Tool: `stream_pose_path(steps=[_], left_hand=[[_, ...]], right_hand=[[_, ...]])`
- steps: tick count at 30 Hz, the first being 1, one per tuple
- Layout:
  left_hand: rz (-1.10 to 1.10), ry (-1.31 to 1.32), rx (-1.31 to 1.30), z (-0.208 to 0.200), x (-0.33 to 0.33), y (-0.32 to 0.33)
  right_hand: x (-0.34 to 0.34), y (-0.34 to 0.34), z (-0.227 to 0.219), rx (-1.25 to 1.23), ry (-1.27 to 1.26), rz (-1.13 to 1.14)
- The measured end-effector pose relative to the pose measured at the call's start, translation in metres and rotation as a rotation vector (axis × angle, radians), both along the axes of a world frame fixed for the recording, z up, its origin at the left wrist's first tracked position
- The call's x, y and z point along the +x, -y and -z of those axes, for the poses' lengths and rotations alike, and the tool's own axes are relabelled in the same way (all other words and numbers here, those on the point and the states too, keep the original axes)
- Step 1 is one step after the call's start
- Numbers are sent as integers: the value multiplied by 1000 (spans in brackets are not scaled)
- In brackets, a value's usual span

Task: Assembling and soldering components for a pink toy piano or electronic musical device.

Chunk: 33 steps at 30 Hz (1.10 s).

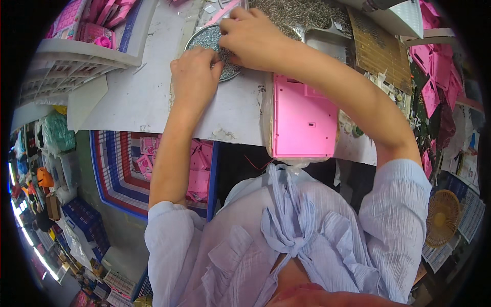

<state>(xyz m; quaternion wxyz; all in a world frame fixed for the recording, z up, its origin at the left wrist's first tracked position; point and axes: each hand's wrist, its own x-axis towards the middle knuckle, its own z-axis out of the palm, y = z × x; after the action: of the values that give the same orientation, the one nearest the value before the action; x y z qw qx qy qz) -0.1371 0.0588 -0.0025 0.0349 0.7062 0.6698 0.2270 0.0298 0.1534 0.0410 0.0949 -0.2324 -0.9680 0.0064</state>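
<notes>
A round metal dish full of small silvery screws [205, 39] sits on the worktable, partly covered by both hands. My left hand [195, 74] is at its near left side, fingers curled down over the screws and thumb bent inward. Over the dish's right side is my right hand [253, 40], its fingers bent and drawn together; the fingertips are largely hidden. Whatever either hand pinches is too small to make out. A flat pink plastic panel [305, 123] with a small slot lies at the table's front edge, below my right forearm.
Loose small metal parts [312, 11] are heaped at the back. A brown board [381, 48] lies right of them. Pink parts fill a white crate [76, 53] at left and a blue-and-red basket [123, 202] below the table. More pink pieces [434, 66] are at far right.
</notes>
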Motion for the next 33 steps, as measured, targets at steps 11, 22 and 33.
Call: stream_pose_path(steps=[11, 22, 33], left_hand=[[-28, -92, 86, 2, -7, -12], [107, 798, -357, -25, 15, 31], [263, 537, -147, -30, 80, 35]], right_hand=[[-36, -28, 16, 185, -8, -36], [185, 31, -45, -655, -427, 520], [222, 65, -19, -729, -520, 514]])
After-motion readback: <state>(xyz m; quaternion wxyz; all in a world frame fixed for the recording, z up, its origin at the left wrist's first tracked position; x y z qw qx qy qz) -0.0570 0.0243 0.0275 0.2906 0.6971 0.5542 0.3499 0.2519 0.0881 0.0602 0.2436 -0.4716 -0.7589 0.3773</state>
